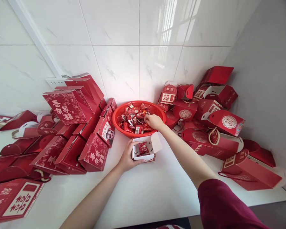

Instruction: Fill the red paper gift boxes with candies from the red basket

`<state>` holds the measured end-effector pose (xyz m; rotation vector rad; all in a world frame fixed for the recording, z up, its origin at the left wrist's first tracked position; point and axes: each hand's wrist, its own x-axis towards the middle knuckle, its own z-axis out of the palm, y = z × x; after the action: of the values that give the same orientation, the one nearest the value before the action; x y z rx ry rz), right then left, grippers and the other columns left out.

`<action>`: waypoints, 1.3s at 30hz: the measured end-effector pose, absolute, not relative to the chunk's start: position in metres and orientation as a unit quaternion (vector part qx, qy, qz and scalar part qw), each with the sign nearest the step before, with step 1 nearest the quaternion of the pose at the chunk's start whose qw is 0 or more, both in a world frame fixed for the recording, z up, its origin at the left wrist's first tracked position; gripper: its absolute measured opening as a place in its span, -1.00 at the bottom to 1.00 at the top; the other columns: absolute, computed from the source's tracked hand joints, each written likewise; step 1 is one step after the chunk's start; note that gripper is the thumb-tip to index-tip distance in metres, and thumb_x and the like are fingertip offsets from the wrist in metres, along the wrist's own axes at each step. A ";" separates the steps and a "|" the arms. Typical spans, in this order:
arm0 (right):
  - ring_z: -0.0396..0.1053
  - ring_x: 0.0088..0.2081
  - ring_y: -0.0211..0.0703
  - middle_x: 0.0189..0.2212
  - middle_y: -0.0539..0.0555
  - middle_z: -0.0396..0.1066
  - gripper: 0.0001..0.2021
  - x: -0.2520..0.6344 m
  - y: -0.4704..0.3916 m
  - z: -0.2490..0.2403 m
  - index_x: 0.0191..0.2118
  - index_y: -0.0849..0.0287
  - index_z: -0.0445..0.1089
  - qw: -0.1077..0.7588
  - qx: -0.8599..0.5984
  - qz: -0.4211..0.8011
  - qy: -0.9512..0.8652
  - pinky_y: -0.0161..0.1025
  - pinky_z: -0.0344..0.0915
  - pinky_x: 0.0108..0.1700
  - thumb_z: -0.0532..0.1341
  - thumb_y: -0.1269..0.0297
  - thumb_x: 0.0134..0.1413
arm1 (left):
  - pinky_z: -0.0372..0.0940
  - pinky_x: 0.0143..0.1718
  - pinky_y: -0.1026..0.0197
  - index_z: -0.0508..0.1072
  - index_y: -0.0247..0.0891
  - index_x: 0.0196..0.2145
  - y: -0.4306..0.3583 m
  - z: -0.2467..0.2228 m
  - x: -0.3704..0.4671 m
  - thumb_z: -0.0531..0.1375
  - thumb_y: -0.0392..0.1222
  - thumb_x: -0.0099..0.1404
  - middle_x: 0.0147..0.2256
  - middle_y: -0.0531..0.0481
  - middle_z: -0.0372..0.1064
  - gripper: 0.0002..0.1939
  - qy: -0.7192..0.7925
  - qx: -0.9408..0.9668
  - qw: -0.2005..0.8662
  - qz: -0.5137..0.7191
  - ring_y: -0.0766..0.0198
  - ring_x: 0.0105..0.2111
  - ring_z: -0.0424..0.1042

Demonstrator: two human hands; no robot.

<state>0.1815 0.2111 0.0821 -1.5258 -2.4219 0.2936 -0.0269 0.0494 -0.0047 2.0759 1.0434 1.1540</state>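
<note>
My left hand grips the left side of a small box with a white inside. The box stands open at the top, with a white flap raised on its right, and a red wrapped candy lies in it. Just behind the box is a red-orange plastic basket full of red wrapped candies. Over the basket's right part, my right hand has its fingers pinched together among the candies; what they hold, if anything, is too small to make out.
Red gift boxes stand in rows at the left, with larger ones stacked behind. More red boxes with rope handles pile up at the right. A tiled wall rises behind the white table.
</note>
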 end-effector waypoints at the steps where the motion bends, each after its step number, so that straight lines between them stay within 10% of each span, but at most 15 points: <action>1: 0.43 -0.03 -0.02 -0.09 0.14 0.52 -0.77 0.184 0.211 0.081 -0.08 0.14 0.49 0.134 -0.525 0.110 -0.833 -0.20 0.27 0.03 0.11 0.39 0.27 | 0.14 0.23 -0.15 0.23 -0.16 0.18 0.049 -0.004 -0.027 0.45 0.04 0.03 0.17 -0.23 0.10 -0.17 0.387 0.772 0.269 0.427 -0.12 0.22 0.16; 14: 0.52 -0.27 -0.16 -0.34 -0.03 0.58 -0.83 0.181 0.224 0.071 -0.35 0.13 0.58 0.187 -0.461 0.269 -0.825 -0.35 0.39 -0.11 0.37 0.52 -0.11 | 0.15 0.22 -0.16 0.22 -0.15 0.18 0.046 -0.006 -0.022 0.44 0.04 0.03 0.17 -0.23 0.11 -0.17 0.374 0.765 0.275 0.447 -0.11 0.21 0.19; 23: 0.47 0.00 -0.07 -0.07 0.16 0.53 -0.70 0.192 0.198 0.079 -0.07 0.23 0.50 0.477 -0.502 0.233 -0.683 -0.13 0.32 0.13 0.05 0.42 0.23 | 0.13 0.23 -0.15 0.25 -0.18 0.17 0.046 0.000 -0.019 0.45 0.00 0.03 0.17 -0.24 0.13 -0.19 0.361 0.775 0.260 0.448 -0.13 0.22 0.17; 34: 0.35 0.13 -0.05 0.04 0.11 0.45 -0.75 0.209 0.091 0.085 -0.06 0.07 0.50 0.497 -0.336 0.257 -0.758 -0.07 0.24 0.20 0.09 0.18 0.37 | 0.01 0.28 -0.26 0.20 -0.15 0.23 0.044 -0.002 -0.018 0.45 0.08 0.01 0.25 -0.27 0.04 -0.10 0.341 0.781 0.270 0.448 -0.23 0.29 0.05; 39: 0.43 -0.12 -0.06 -0.08 0.14 0.42 -0.70 0.242 0.081 0.046 -0.06 0.09 0.44 0.555 -0.419 0.264 -0.668 -0.12 0.41 -0.12 0.07 0.04 0.36 | 0.09 0.26 -0.16 0.06 -0.22 0.33 0.029 0.006 -0.029 0.07 0.38 0.27 0.31 -0.31 0.01 -0.14 0.339 0.717 0.386 0.470 -0.18 0.27 0.13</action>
<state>0.2418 0.0806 0.0460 -0.9889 -1.5789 0.6246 -0.0295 0.0288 0.0060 1.8258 0.8638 1.1973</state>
